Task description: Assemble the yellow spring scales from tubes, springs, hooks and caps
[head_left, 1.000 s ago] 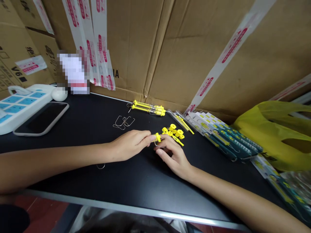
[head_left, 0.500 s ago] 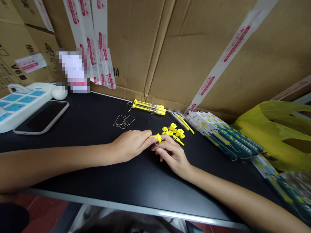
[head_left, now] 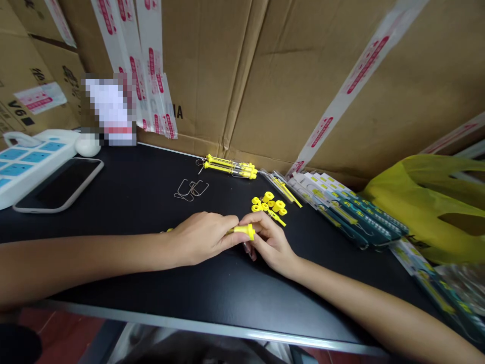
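your left hand point(head_left: 206, 236) holds a yellow piece point(head_left: 242, 230) in its fingers, your right hand point(head_left: 273, 246) curls at its three-o'clock end, grip impossible to tell, yellow parts point(head_left: 279, 206) lying toward one o'clock.

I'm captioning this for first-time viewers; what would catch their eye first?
Probably the yellow piece in the left hand, with the right hand at its end, above the black tabletop. Just beyond the right hand lies a cluster of small yellow parts. At far right, a yellow plastic bag stands out.
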`<state>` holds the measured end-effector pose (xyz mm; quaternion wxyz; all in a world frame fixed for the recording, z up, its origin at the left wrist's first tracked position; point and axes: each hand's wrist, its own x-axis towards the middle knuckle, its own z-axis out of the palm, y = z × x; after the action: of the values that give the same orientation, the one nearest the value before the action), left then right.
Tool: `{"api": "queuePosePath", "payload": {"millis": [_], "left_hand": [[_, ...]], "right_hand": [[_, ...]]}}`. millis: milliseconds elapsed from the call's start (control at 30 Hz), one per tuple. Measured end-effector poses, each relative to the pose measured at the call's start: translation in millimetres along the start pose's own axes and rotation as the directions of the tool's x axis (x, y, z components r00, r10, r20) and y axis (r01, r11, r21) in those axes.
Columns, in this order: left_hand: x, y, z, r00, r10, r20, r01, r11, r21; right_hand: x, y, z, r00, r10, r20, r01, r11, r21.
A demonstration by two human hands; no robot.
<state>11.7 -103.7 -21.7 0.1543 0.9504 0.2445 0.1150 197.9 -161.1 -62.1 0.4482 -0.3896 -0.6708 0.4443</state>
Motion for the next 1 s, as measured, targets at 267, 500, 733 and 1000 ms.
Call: {"api": "queuePosePath", "payload": {"millis": [267, 500, 733, 1000], "left_hand": [[-7, 8, 2.8, 1.000, -0.008, -0.030, 0.010, 0.997, 0.081], [-5, 3, 3.1, 0.999, -0.021, -0.024, 0.022, 0.999, 0.038], [-1, -2, -0.7, 1.000, 0.026, -0.008, -0.027, 0.986, -0.163], [0, -3, 0.1, 1.000, 0.016, -0.007, -0.017, 0.992, -0.126]], "right_hand": [[-5, 0, 9, 0.998, 0.052, -0.032, -0.048, 0.993, 0.104], [-5, 2, 6, 0.994, 0.109, -0.016, -0.106, 0.985, 0.135], [-3, 2, 6, 0.996, 0.093, -0.008, -0.091, 0.989, 0.120], [-2, 0, 5, 0.993, 0.122, -0.011, -0.120, 0.986, 0.113]]}}
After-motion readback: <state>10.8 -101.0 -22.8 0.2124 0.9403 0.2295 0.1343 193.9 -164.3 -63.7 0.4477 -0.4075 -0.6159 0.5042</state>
